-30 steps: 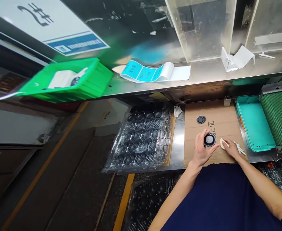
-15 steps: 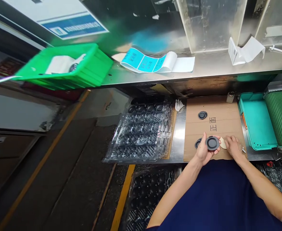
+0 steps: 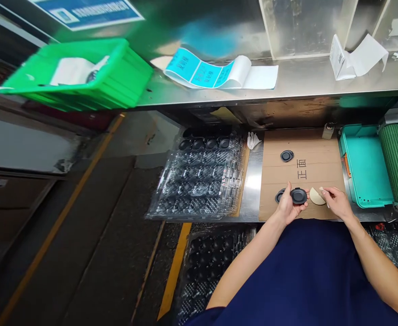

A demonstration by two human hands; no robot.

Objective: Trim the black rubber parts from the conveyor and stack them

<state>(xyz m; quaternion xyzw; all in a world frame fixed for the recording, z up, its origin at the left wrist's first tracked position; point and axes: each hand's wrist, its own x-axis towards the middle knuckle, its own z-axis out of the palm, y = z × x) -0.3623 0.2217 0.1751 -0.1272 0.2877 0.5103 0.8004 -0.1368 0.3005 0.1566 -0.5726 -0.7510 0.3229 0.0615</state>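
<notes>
My left hand is closed around a dark grey oval piece with a raised rim, its recessed face upward. Another dark oval piece lies on the cardboard sheet, partly hidden behind that hand. Farther back on the sheet sits one more dark oval piece or small stack. A cream-coloured disc lies flat between my hands. My right hand is at the disc's right edge, fingers pinched on a small whitish thing too small to name.
Stacked clear and black plastic trays stand left of the cardboard. A turquoise bin and green conveyor belt are at right. On the shelf above are a green basket and a blue label strip. A small bottle stands behind.
My right hand has drawn back to the right and changed its grip, uncovering more of the disc. The left hand still holds the oval piece, now tilted slightly differently. The view has shifted a little.
</notes>
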